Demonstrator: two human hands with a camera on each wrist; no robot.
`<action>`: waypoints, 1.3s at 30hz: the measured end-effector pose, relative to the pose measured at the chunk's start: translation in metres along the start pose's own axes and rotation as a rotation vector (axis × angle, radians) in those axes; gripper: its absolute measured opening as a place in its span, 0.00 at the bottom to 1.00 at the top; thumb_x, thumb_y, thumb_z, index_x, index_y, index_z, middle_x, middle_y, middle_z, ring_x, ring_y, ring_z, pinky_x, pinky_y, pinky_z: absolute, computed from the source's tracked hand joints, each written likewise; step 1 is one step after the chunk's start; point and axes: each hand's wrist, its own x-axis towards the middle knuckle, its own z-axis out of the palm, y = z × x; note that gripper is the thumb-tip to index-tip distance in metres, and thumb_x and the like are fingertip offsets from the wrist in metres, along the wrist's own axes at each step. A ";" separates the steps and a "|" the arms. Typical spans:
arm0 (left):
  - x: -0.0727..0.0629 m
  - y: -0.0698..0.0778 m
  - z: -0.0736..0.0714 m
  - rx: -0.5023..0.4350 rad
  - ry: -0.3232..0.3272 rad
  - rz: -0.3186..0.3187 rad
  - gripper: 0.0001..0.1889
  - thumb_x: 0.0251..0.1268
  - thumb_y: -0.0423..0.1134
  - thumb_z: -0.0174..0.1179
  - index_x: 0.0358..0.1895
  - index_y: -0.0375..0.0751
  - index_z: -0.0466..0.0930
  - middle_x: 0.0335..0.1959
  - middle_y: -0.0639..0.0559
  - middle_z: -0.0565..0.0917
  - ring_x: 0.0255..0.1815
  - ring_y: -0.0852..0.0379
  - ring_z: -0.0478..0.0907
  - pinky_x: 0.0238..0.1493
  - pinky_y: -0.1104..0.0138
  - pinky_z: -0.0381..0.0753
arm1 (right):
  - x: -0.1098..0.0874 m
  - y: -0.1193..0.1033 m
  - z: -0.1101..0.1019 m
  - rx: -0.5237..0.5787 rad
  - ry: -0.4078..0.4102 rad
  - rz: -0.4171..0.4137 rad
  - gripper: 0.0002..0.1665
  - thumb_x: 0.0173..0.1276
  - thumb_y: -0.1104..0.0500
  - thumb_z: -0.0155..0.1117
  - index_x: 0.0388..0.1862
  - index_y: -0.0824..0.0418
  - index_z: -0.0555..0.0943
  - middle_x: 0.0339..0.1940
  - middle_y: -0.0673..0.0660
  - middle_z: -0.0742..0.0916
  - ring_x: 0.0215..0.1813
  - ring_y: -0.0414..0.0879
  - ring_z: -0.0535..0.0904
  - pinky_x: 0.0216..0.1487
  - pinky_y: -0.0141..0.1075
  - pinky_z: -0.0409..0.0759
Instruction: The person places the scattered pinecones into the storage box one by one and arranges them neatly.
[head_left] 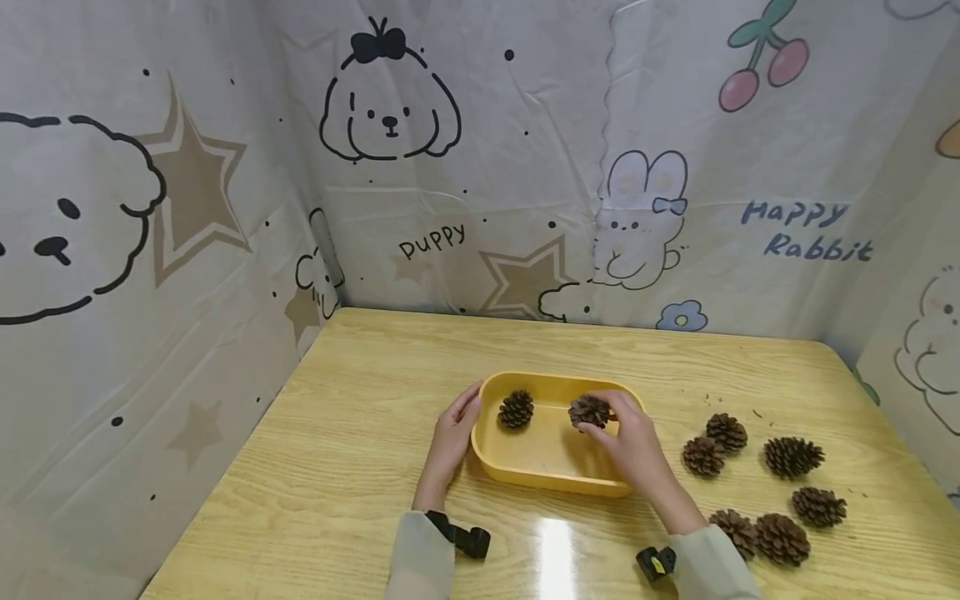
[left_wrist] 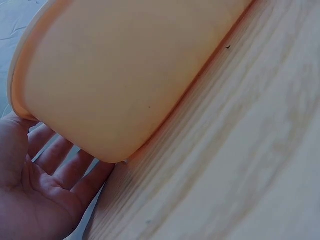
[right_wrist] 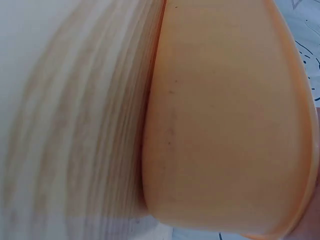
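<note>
A yellow plastic basin sits on the wooden table, and one brown pine cone lies in its left part. My right hand reaches over the basin's right end and pinches another pine cone between thumb and fingers, inside the rim. My left hand rests against the basin's left end. In the left wrist view, the fingers of that hand stretch along the outside of the basin wall. The right wrist view shows mostly the basin's outer wall; the held cone is hidden there.
Several loose pine cones lie on the table to the right of the basin, among them a larger one and a pair near my right sleeve. Small brown crumbs are scattered nearby. Printed cloth hangs behind and beside the table.
</note>
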 end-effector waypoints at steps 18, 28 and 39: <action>-0.003 0.008 0.000 -0.001 -0.005 -0.009 0.24 0.77 0.47 0.49 0.71 0.44 0.68 0.72 0.44 0.70 0.74 0.46 0.66 0.73 0.52 0.68 | 0.018 -0.008 0.017 -0.026 -0.157 0.028 0.26 0.61 0.60 0.72 0.58 0.64 0.78 0.55 0.63 0.82 0.57 0.60 0.79 0.58 0.54 0.81; -0.007 0.013 -0.001 0.030 -0.003 0.002 0.24 0.78 0.48 0.48 0.71 0.45 0.68 0.72 0.43 0.71 0.73 0.44 0.66 0.72 0.51 0.69 | 0.028 -0.010 0.032 -0.023 -0.223 0.049 0.25 0.60 0.61 0.72 0.56 0.65 0.78 0.54 0.63 0.83 0.56 0.58 0.80 0.59 0.53 0.80; -0.002 0.004 -0.001 -0.001 -0.005 -0.008 0.25 0.76 0.51 0.49 0.72 0.50 0.68 0.72 0.48 0.70 0.74 0.48 0.66 0.73 0.53 0.68 | 0.034 -0.012 0.040 -0.062 -0.242 0.019 0.22 0.59 0.66 0.72 0.52 0.70 0.79 0.50 0.66 0.83 0.54 0.60 0.80 0.59 0.53 0.79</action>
